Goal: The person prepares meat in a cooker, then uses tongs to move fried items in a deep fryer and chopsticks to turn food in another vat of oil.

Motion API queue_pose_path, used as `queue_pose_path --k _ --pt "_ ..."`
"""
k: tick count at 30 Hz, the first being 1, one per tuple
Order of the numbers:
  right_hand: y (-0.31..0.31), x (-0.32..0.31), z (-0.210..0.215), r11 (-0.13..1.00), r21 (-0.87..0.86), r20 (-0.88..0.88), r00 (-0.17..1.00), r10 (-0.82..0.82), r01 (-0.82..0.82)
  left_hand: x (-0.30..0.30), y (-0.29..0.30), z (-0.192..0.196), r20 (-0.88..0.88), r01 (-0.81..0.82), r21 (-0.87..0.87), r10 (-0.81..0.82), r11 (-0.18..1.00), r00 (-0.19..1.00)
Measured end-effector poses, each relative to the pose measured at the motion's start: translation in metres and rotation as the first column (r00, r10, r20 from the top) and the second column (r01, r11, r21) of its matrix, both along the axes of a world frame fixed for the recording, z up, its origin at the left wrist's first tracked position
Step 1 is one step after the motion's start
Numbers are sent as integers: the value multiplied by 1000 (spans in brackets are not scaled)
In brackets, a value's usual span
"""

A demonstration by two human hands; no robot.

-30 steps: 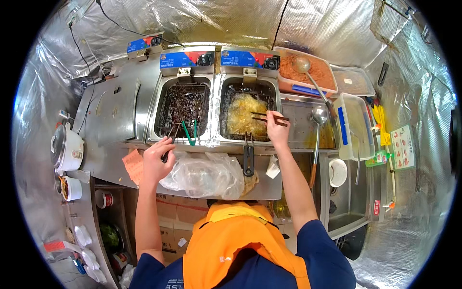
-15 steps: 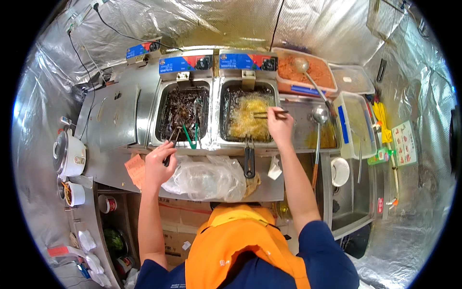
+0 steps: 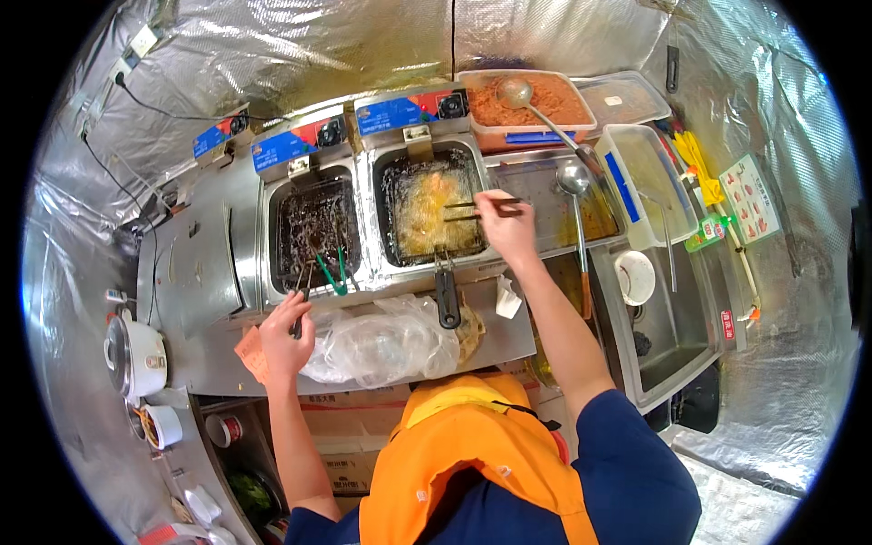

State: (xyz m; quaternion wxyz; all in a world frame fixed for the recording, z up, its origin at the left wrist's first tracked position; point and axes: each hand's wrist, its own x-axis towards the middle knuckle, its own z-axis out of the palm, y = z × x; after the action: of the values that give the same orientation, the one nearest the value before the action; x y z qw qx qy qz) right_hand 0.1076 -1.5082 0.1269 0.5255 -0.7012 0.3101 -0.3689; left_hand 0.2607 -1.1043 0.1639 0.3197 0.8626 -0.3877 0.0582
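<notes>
My right hand (image 3: 509, 227) is closed around a pair of dark chopsticks (image 3: 463, 212), whose tips reach over the right deep fryer (image 3: 481, 250). Yellowish food (image 3: 427, 211) fries there in foaming oil; the foam hides its shape. A black-handled fryer basket (image 3: 447, 295) hangs over that fryer's front edge, untouched. My left hand (image 3: 289, 329) grips the black handle of another fryer basket (image 3: 302, 300) at the left fryer (image 3: 314, 218), which holds dark oil. Beside that handle, green tongs (image 3: 334, 277) lean on the rim.
Crumpled clear plastic bags (image 3: 386, 343) lie in front of the fryers. Right of them are a steel tray (image 3: 536, 195) with a ladle (image 3: 578, 209), a tub of reddish-orange food (image 3: 554, 91) and a sink (image 3: 677, 350). A white rice cooker (image 3: 145, 359) stands at left.
My view has turned, so the counter appears tilted and shifted left. Both hands keep their holds. More of an orange piece shows at the far side of the foam.
</notes>
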Motion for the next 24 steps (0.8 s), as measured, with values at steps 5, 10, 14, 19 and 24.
queue_pose_path --k 5,10,14,19,24 --pt "13 -2 -13 989 -144 9 999 -36 37 -1 -7 5 -27 10 -31 -11 999 1000" --pt "-5 9 -19 980 147 136 979 -155 135 -3 -1 3 -57 -3 -4 3 1000 998" --pt "-9 20 -65 992 80 87 991 -106 99 -1 -2 0 -59 5 2 -5 1000 998" --pt "11 -6 -5 987 86 97 984 -147 139 -3 -2 5 -38 -3 10 3 1000 999" --pt "2 5 -15 989 27 112 983 -147 144 0 1 4 -24 1 20 0 1000 1000"
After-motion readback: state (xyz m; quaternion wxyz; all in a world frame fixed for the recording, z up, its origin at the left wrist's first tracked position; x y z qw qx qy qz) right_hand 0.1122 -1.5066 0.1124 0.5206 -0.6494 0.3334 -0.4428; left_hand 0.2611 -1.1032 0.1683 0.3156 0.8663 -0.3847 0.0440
